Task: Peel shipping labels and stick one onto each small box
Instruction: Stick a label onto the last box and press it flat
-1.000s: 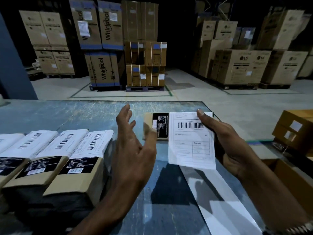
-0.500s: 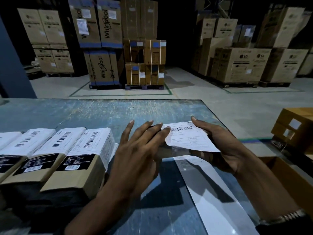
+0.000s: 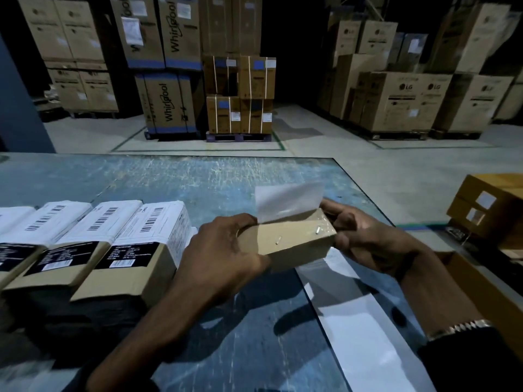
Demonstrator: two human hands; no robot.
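Note:
A small brown cardboard box (image 3: 297,241) is tipped up on the blue table (image 3: 169,179), its stapled face toward me. My left hand (image 3: 223,253) grips its left end and my right hand (image 3: 365,239) grips its right end. A white shipping label (image 3: 288,200) stands up from the box's top edge, its free part curling upward with the blank side showing. To the left lies a row of small boxes (image 3: 133,250) that carry white barcode labels and black stickers.
White backing sheets (image 3: 365,335) lie along the table's right edge. An open brown carton (image 3: 486,295) stands below at the right, with stacked brown boxes (image 3: 492,205) beyond it. Large cartons on pallets (image 3: 240,97) fill the warehouse floor behind.
The label, held flat in my right hand before, now stands up from the box. The box has been lifted and tipped toward me, and both hands now grip its ends.

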